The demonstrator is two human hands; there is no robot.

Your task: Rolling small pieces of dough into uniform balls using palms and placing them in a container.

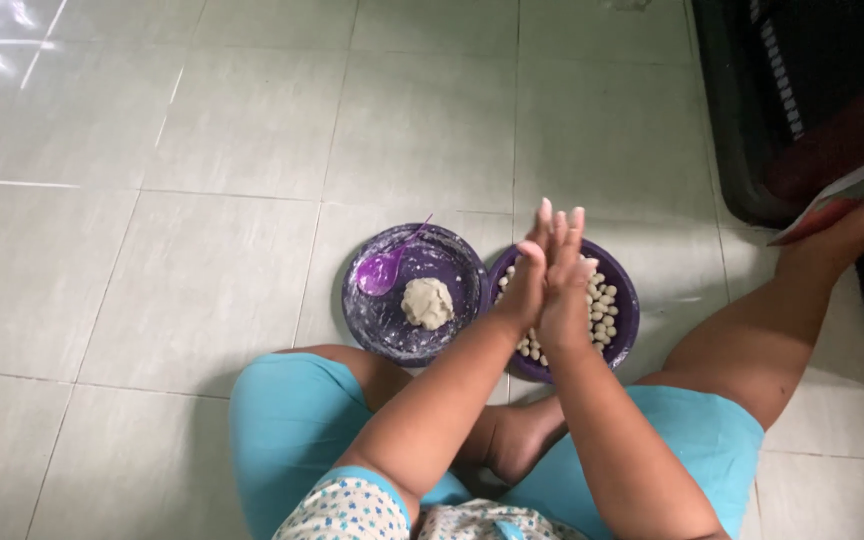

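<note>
On the left we see a purple spoon (382, 270) and a lump of pale dough (427, 302) lying in a floured purple plate (367, 320), which touches a second purple plate (624, 310) heaped with small dough balls (604, 305). Our left hand (524, 285) and right hand (565, 290) press flat, palm to palm, fingers straight, above that second plate. We cannot tell whether a piece sits between them; uneven pressure could squash it or drop it onto the tiled floor (152, 250).

Left hand (524, 285) and right hand (565, 285) press palm to palm above a purple plate (624, 318) of small dough balls (604, 305).
</note>
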